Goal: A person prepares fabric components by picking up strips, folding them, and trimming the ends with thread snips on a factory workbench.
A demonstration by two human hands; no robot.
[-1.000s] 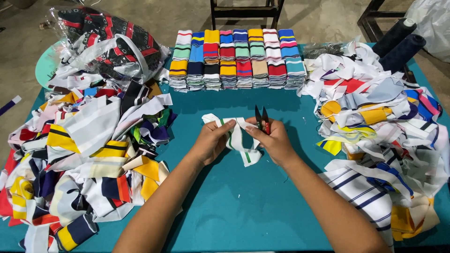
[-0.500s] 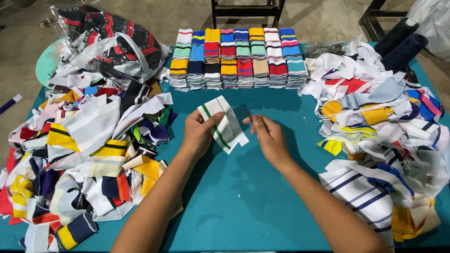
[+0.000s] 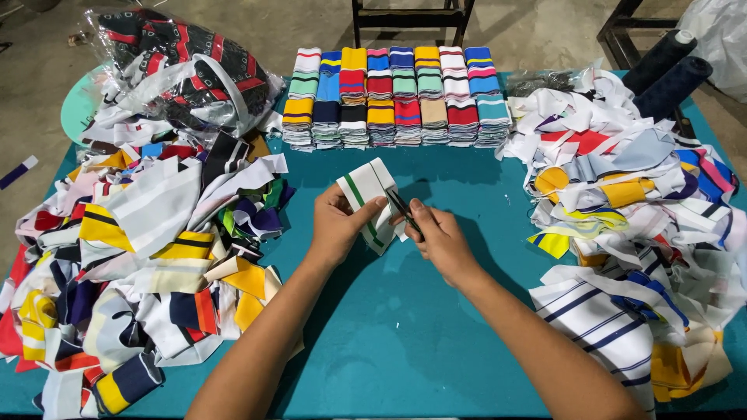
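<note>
My left hand (image 3: 336, 225) holds a folded white knit strip with a green stripe (image 3: 366, 187) upright above the teal table (image 3: 405, 342). The thumb presses on the strip's front. My right hand (image 3: 442, 237) grips small dark thread snips (image 3: 402, 210), whose tips touch the strip's right edge. Both hands meet over the middle of the table, a little in front of the sorted rows.
Neat stacks of folded striped knit pieces (image 3: 397, 97) line the far edge. A loose heap of strips (image 3: 132, 257) fills the left side, another heap (image 3: 638, 210) the right. A clear plastic bag of dark fabric (image 3: 183, 66) lies far left; dark thread cones (image 3: 665, 66) stand far right.
The left hand lifted the white strip from flat on the table to upright. The right hand brought the snips back against the strip's edge.
</note>
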